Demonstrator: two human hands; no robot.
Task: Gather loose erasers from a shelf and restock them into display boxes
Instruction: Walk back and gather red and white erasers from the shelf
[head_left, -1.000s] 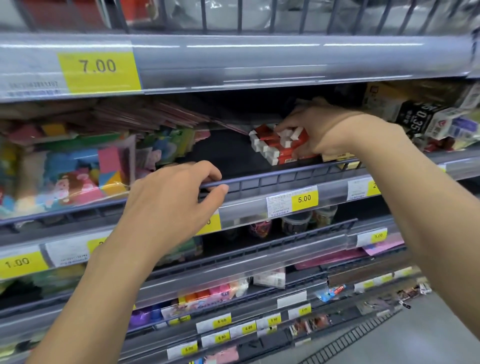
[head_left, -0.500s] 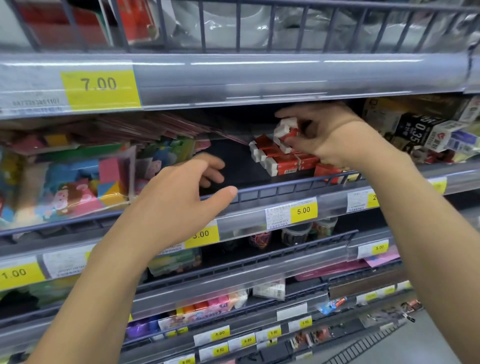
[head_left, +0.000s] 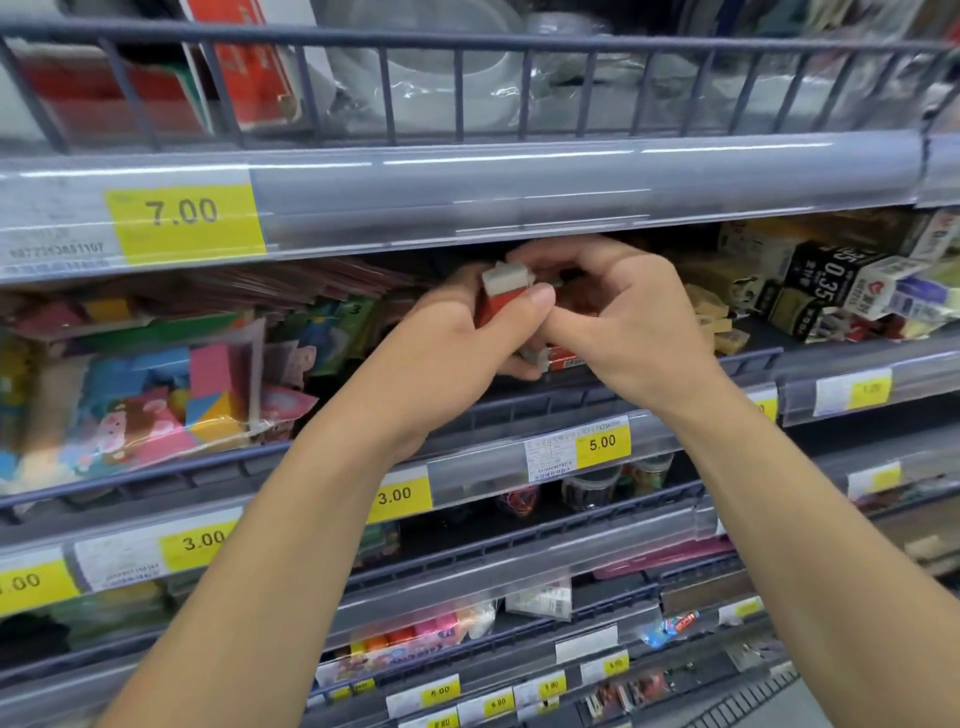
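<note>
A red-sleeved eraser (head_left: 506, 293) is pinched upright in the left hand (head_left: 467, 332), thumb across its sleeve, just above the shelf rail (head_left: 597, 400); more red erasers (head_left: 558, 358) are gripped under the curled right hand (head_left: 623, 322) — best gathered squarely, ends aligned, before boxing; no display box is seen.

Both hands meet in the middle of the shelf (head_left: 519, 410), under the price rail (head_left: 467, 192). The left hand (head_left: 457, 338) holds an eraser (head_left: 506, 288), just beside the right hand (head_left: 623, 322). Toy packs (head_left: 145, 395) lie to the left, small boxes (head_left: 831, 286) to the right. Jars (head_left: 597, 486) stand on the shelf below.
</note>
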